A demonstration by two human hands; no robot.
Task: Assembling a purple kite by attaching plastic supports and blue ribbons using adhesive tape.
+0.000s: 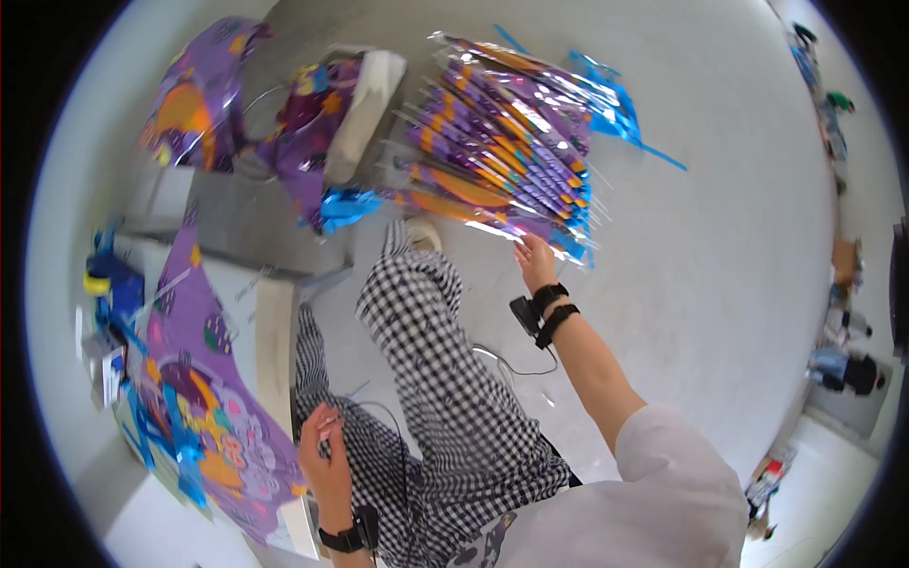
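My right hand (536, 257) reaches out to the front edge of a fanned pile of slim packets (502, 142) on the floor. These hold rolled purple and orange printed sheets in clear wrap, with thin rods and blue strips at one end. The fingers are loosely apart at the nearest packet; touching or just off it, I cannot tell. Close to my body, my left hand (325, 459) is raised with half-curled fingers, and nothing shows clearly in it. Beside it a large pointed purple printed sheet (189, 331) with cartoon shapes lies over a white table (248, 312).
Further off, more purple printed sheets (204, 104) lie beside a pale box-like block (365, 114). Blue strips (615, 104) stick out past the packets. Loose blue items (118, 284) crowd the table's left side. A cable (511, 367) runs by my legs. People (843, 369) are at the far right.
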